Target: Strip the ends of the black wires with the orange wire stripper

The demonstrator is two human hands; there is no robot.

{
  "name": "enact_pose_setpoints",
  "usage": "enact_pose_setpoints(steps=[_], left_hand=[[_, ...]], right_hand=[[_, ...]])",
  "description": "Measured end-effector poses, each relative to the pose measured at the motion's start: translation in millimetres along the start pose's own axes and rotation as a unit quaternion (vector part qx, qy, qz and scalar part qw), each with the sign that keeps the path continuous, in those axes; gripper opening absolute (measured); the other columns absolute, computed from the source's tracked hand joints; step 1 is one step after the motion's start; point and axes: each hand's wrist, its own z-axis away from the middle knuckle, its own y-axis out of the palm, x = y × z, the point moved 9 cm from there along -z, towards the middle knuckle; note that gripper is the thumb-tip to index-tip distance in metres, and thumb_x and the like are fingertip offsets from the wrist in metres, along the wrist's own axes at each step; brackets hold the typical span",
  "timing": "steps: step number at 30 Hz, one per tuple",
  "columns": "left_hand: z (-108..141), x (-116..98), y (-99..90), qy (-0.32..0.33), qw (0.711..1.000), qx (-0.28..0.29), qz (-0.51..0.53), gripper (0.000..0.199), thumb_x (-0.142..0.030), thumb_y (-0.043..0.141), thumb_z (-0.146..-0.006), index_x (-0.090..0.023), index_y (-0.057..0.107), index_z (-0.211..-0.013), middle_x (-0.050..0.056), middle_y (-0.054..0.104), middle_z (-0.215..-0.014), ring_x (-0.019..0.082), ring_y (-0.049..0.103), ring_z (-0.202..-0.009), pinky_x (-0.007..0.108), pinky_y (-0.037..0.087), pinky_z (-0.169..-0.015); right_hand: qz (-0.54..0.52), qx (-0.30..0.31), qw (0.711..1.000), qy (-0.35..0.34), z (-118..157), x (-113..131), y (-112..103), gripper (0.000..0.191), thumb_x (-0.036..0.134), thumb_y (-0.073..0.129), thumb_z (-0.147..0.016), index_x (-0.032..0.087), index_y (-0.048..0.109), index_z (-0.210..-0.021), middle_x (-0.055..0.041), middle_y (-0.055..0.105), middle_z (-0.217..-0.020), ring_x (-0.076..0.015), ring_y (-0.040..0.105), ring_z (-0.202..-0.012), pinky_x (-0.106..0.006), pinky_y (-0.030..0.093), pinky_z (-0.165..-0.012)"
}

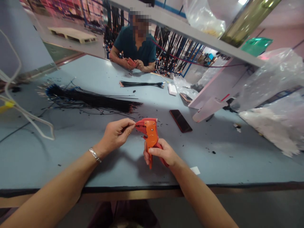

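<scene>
My right hand (163,153) is wrapped around the handles of an orange and red wire stripper (151,133), held above the table with its jaws to the left. Thumb and fingers of my left hand (118,131) are pinched together right at the jaw tips. Whatever sits between those fingertips is too small to make out. Beyond my hands lies a large bundle of black wires (95,99), with bluish ends at the left and copper-coloured ends at the right.
Farther back is a smaller tied wire bundle (142,84). Across the table (237,167), a person (135,47) holds a red tool. A dark phone (180,121), a white box (172,89) and a white roll (209,109) are on the right. White cables (30,117) hang at the left.
</scene>
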Motion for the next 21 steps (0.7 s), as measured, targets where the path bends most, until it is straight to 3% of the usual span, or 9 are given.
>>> enact_pose_setpoints(steps=[10, 21], left_hand=[[1.5, -4.7, -0.5, 0.044, 0.999, -0.004, -0.017, 0.022, -0.028, 0.05, -0.091, -0.015, 0.064, -0.081, -0.002, 0.058, -0.064, 0.009, 0.047, -0.058, 0.019, 0.037, -0.056], [2.3, 3.4, 2.6, 0.015, 0.998, 0.003, -0.063, 0.026, -0.032, 0.046, -0.091, -0.015, 0.063, -0.082, -0.004, 0.052, -0.058, 0.009, 0.043, -0.052, 0.019, 0.034, -0.053]], right_hand=[[-0.01, -0.013, 1.0, 0.004, 1.1, -1.7, -1.1, 0.025, 0.034, 0.069, -0.081, 0.012, 0.058, -0.081, -0.0014, 0.061, -0.061, -0.0133, 0.059, -0.048, -0.023, 0.052, -0.042], [0.023, -0.031, 0.999, 0.003, -0.4, -1.4, 0.7, 0.032, 0.04, 0.069, -0.082, 0.013, 0.057, -0.071, -0.0016, 0.06, -0.056, -0.0124, 0.056, -0.045, -0.022, 0.049, -0.04]])
